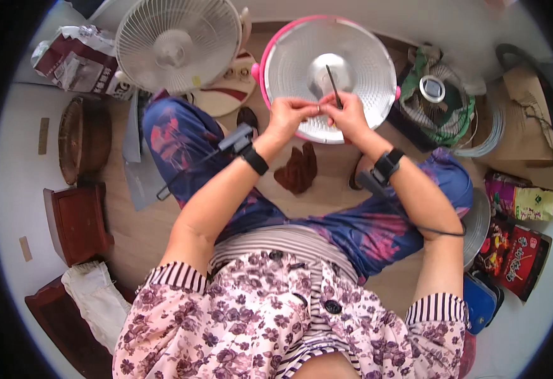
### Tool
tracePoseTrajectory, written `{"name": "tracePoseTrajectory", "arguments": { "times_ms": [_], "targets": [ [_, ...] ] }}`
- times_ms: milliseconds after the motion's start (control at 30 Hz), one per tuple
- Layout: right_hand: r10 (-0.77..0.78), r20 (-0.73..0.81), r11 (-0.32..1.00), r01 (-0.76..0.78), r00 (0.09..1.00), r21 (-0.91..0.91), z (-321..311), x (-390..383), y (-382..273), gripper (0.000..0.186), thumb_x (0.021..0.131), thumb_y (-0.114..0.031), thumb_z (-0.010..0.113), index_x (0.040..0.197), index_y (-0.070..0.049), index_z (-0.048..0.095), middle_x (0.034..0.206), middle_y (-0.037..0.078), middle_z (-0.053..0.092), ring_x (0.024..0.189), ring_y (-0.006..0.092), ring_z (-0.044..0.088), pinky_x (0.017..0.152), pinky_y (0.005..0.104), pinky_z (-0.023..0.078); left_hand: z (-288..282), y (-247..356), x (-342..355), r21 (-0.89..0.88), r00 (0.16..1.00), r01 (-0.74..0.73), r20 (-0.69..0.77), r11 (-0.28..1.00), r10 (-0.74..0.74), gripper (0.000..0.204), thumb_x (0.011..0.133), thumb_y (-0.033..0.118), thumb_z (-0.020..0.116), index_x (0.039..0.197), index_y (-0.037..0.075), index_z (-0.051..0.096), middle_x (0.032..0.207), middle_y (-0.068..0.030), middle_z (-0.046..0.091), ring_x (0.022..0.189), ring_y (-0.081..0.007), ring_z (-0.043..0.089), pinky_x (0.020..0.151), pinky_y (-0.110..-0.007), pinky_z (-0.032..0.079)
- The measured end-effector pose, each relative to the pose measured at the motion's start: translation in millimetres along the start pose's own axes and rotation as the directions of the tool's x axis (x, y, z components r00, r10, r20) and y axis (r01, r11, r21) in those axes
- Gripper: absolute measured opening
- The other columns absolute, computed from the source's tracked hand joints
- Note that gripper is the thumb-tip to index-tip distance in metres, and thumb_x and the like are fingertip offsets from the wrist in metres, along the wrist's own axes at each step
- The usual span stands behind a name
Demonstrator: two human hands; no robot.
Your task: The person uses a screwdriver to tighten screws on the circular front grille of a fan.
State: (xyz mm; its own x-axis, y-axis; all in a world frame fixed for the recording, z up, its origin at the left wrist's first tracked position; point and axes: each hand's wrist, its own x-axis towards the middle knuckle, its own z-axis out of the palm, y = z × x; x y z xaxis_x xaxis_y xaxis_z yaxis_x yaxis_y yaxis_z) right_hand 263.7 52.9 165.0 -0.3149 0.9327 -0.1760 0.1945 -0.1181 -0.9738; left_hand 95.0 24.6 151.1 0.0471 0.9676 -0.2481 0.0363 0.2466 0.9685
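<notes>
A dish-shaped heater with a silver reflector and a pink rim stands upright in front of my knees. Both of my hands meet over its lower part. My right hand is closed round a slim dark screwdriver-like tool, whose thin end points up and away. The fingertips of my left hand are pinched together against those of my right. Something tiny and pale may be between them, too small to name. On the floor below the heater lies a crumpled brown cloth.
A white fan stands at the far left, beside a brown basket and a small red-brown wooden stool. To the right are a green-and-white bag, coiled wire, cardboard and a red-black box.
</notes>
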Motion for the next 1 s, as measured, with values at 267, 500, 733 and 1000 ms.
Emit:
{"name": "tracePoseTrajectory", "arguments": {
  "times_ms": [267, 500, 733, 1000],
  "targets": [
    [0.008, 0.058, 1.000, -0.007, 0.998, -0.013, -4, -11, 4, 0.009, 0.079, -0.003, 0.063, 0.085, 0.004, 0.064, 0.068, 0.009, 0.066, 0.050, 0.0089, 0.059, 0.046, 0.0234, 0.049, 14, -9, -7, 0.094, 0.998, -0.013, -0.067, 0.995, 0.019, 0.014, 0.076, 0.007, 0.072, 0.086, -0.002, 0.070, 0.076, -0.0079, 0.069, 0.068, -0.0103, 0.063, 0.063, -0.024, 0.049],
    [0.140, 0.110, 0.983, -0.125, 0.984, -0.138, -11, -18, 14, 0.020, 0.074, -0.009, 0.071, 0.089, 0.002, 0.066, 0.068, 0.006, 0.066, 0.052, 0.0073, 0.058, 0.045, 0.0204, 0.043, 19, -33, -11, 0.095, 0.996, 0.071, -0.058, 0.993, -0.066, 0.011, 0.076, 0.008, 0.073, 0.082, -0.001, 0.069, 0.075, -0.0079, 0.069, 0.068, -0.0100, 0.063, 0.061, -0.023, 0.049],
    [0.233, 0.176, 0.972, -0.225, 0.956, -0.067, -19, -27, 36, 0.014, 0.075, -0.004, 0.069, 0.087, 0.002, 0.065, 0.066, 0.003, 0.063, 0.051, 0.0065, 0.055, 0.043, 0.0204, 0.040, 30, -45, -26, -0.163, 0.982, 0.186, 0.047, 0.969, -0.181, 0.011, 0.079, 0.009, 0.071, 0.085, 0.000, 0.068, 0.079, -0.0058, 0.068, 0.068, -0.0107, 0.062, 0.061, -0.023, 0.049],
    [0.222, 0.154, 0.932, -0.164, 0.963, -0.323, -30, -27, 61, 0.015, 0.074, -0.002, 0.068, 0.088, 0.002, 0.065, 0.066, 0.004, 0.064, 0.050, 0.0082, 0.056, 0.044, 0.0236, 0.043, 41, -73, -37, -0.272, 0.869, 0.492, 0.095, 0.827, -0.485, 0.022, 0.081, 0.009, 0.068, 0.100, -0.001, 0.062, 0.092, -0.0079, 0.065, 0.082, -0.0156, 0.064, 0.071, -0.028, 0.052]
  ]
}}
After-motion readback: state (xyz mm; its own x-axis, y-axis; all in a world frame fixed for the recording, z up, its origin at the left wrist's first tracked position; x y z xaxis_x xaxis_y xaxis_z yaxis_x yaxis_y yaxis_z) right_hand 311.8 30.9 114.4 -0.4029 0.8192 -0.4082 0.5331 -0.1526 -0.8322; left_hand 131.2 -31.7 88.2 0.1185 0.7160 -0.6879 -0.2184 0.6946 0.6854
